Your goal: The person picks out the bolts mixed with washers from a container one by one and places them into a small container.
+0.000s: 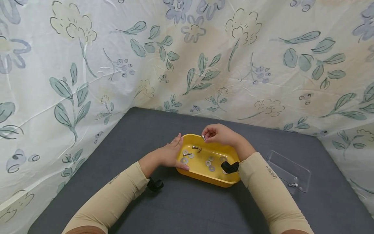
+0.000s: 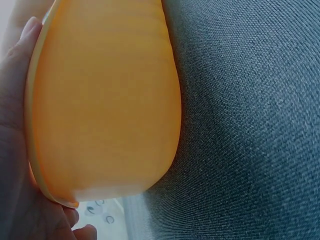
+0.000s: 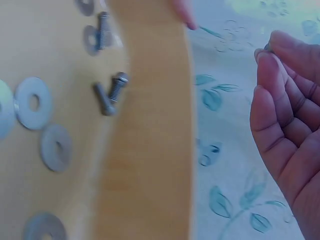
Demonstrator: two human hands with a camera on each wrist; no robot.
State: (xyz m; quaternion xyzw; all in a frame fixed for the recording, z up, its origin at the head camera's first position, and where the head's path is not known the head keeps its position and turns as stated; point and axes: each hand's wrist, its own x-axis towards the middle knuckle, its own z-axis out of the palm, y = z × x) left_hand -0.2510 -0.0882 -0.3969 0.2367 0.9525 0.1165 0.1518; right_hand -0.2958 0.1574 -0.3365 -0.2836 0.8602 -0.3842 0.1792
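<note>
Grey woven surface (image 1: 181, 211) borders floral drapes (image 1: 201, 68); left grip (image 1: 168, 154) holds a yellow tray (image 1: 198, 165), right grip (image 1: 222, 134) pinches a bolt (image 1: 203, 137).

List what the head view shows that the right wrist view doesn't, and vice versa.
Head only: the clear plastic tray with a bolt at its near end, the gray tabletop, and both beige sleeves.
Right wrist only: the palm side of the right hand, with the undersides of its fingers.
Both: the yellow tray, the loose bolts and washers inside it, and the floral cloth.
</note>
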